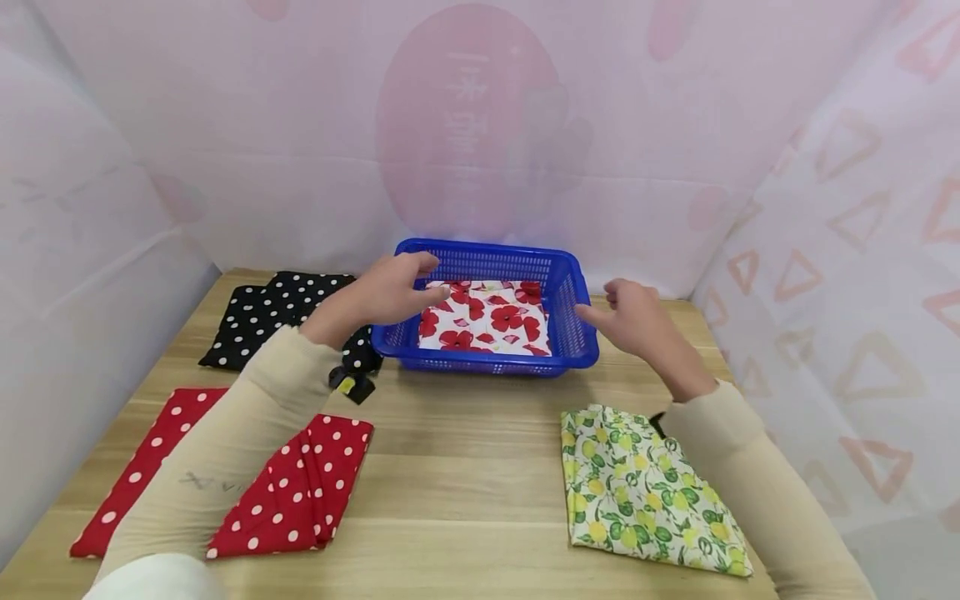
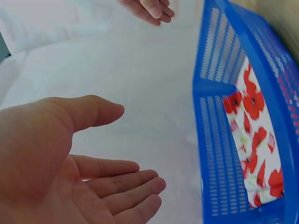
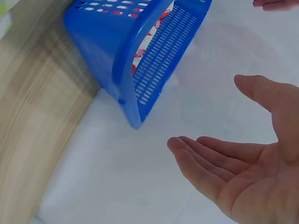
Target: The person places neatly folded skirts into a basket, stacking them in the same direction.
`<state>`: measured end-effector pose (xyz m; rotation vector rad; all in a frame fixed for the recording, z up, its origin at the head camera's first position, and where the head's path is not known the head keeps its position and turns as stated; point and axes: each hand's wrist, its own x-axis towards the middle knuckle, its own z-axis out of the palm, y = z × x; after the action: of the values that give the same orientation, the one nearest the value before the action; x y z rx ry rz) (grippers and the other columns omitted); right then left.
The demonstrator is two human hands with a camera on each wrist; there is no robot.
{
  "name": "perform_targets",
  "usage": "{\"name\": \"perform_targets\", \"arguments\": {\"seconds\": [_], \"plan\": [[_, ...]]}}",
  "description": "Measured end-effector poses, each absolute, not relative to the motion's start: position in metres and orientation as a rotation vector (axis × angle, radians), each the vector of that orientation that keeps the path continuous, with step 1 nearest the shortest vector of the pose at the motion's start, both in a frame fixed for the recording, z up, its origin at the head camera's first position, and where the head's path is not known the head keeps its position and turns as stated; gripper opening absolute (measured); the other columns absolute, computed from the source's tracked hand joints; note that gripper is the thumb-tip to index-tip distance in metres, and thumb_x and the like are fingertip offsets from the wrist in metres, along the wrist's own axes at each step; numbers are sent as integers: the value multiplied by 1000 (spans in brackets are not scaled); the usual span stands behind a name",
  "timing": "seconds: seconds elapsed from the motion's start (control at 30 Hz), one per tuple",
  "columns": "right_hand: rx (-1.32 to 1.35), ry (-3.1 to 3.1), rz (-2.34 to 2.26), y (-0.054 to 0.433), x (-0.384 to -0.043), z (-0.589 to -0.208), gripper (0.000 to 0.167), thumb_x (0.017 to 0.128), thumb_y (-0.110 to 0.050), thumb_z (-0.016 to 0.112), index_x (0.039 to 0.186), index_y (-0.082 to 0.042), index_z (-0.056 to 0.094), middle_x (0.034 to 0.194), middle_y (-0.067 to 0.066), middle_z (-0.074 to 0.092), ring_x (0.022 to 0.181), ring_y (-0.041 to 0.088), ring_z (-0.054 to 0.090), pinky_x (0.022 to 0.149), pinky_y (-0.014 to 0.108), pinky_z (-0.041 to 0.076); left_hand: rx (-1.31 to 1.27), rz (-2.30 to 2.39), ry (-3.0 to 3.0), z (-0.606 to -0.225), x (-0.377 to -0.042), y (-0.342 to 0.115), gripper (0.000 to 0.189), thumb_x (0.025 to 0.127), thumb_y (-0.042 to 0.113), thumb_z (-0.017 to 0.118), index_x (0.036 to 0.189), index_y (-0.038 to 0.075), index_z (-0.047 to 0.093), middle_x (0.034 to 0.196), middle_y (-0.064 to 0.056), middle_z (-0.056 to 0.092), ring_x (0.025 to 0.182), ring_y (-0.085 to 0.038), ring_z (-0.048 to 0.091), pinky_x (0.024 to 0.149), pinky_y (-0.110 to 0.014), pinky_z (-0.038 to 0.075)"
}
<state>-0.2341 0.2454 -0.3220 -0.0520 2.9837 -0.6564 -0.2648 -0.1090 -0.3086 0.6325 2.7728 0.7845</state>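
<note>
A blue plastic basket (image 1: 573, 333) stands at the back of the wooden table, with a folded white cloth with red flowers (image 1: 487, 321) lying flat inside. My left hand (image 1: 393, 289) is over the basket's left end, its fingers loosely extended and nothing in them. In the left wrist view the left hand (image 2: 93, 163) shows thumb and fingers apart, beside the basket (image 2: 219, 88). Off the basket's right end, my right hand (image 1: 630, 315) hovers with nothing in it. The right wrist view shows that hand (image 3: 247, 163) with fingers slightly bent, apart from the basket (image 3: 103, 51).
Folded cloths lie around: black with white dots (image 1: 262, 321) at back left, partly behind the left arm; red with white dots (image 1: 307, 492) at front left, crossed by the sleeve; lemon-patterned (image 1: 637, 492) at front right. White patterned sheets (image 1: 300, 192) enclose the table (image 1: 465, 500).
</note>
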Motion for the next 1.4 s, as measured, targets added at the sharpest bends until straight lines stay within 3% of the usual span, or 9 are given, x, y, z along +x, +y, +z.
{"name": "perform_targets", "arguments": {"seconds": [0.63, 0.67, 0.77, 0.83, 0.9, 1.07, 1.13, 1.23, 1.4], "plan": [[-74, 3031, -537, 335, -155, -349, 75, 104, -46, 64, 136, 21, 55, 130, 43, 63, 122, 58, 62, 99, 68, 54, 855, 1034, 2556, -382, -167, -54, 44, 103, 28, 68, 138, 1, 63, 135, -13, 71, 129, -28, 66, 111, -44, 56], [-69, 3030, -531, 341, -151, -353, 71, 104, -46, 64, 126, 21, 59, 128, 43, 64, 120, 58, 63, 96, 67, 55, 841, 1038, 2535, -389, -165, -46, 43, 103, 28, 68, 137, 2, 64, 134, -12, 71, 128, -27, 66, 110, -43, 56], [-23, 3000, -525, 356, -141, -366, 56, 105, -45, 64, 86, 7, 54, 85, 29, 65, 77, 43, 66, 70, 49, 58, 793, 1048, 2477, -407, -161, -26, 44, 102, 30, 68, 135, 2, 65, 131, -13, 72, 124, -24, 68, 108, -41, 57], [13, 2985, -518, 366, -136, -375, 54, 104, -44, 64, 74, -10, 35, 65, 8, 45, 56, 23, 46, 55, 34, 44, 753, 1070, 2429, -418, -160, -14, 46, 101, 32, 68, 134, 0, 65, 130, -14, 72, 121, -23, 68, 107, -41, 58], [58, 2959, -507, 377, -132, -383, 55, 104, -45, 64, 73, -17, 28, 63, -5, 26, 56, 12, 26, 53, 28, 30, 711, 1091, 2383, -428, -159, -4, 49, 100, 33, 68, 135, -2, 64, 130, -15, 72, 120, -23, 69, 106, -40, 58], [158, 2811, -510, 403, -121, -398, 58, 103, -51, 62, 64, -20, 32, 55, -8, 28, 52, 10, 26, 51, 28, 32, 584, 1114, 2302, -444, -158, 18, 50, 98, 32, 70, 133, -3, 64, 127, -12, 72, 114, -20, 68, 102, -39, 59], [198, 2732, -523, 411, -117, -405, 61, 102, -54, 62, 60, -21, 32, 54, -9, 28, 51, 9, 24, 50, 28, 33, 524, 1114, 2290, -448, -157, 24, 43, 98, 32, 72, 126, 0, 67, 118, -7, 72, 105, -16, 66, 94, -36, 60], [228, 2659, -528, 421, -112, -416, 62, 101, -55, 63, 57, -23, 33, 52, -10, 28, 50, 7, 22, 50, 26, 33, 457, 1107, 2251, -451, -156, 32, 28, 97, 34, 73, 90, 8, 68, 83, 2, 62, 75, -12, 54, 67, -28, 50], [204, 2637, -610, 430, -109, -434, 64, 99, -51, 68, 54, -22, 35, 50, -11, 26, 48, 7, 20, 48, 23, 31, 374, 1170, 2106, -454, -155, 44, 51, 101, 36, 69, 58, 16, 51, 53, 7, 37, 50, -13, 31, 49, -27, 22]]}}
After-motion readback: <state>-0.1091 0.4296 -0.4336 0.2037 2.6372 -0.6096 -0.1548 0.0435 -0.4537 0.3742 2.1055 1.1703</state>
